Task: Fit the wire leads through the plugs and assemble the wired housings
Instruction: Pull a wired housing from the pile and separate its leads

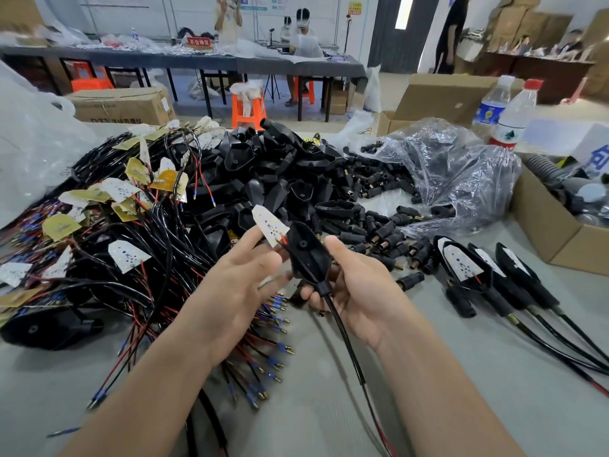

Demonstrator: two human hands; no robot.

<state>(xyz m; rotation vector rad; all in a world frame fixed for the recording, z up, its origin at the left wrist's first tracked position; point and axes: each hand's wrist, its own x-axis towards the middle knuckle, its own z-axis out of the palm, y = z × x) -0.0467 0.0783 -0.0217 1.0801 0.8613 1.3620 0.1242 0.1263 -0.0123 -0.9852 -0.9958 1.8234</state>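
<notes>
mostly black housing (306, 255), white board (270, 225) protruding

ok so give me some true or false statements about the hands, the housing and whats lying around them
1. The right hand grips a black housing. True.
2. The LED board lies flat inside that housing. False: it sticks out above the housing's upper end, at the fingertips of the left hand.
3. A cable leaves the housing's narrow lower end. True.
4. The water bottles stand at the table's left edge. False: they stand at the far right.
5. Finished assemblies lie on the table to the right of the hands. True.
</notes>
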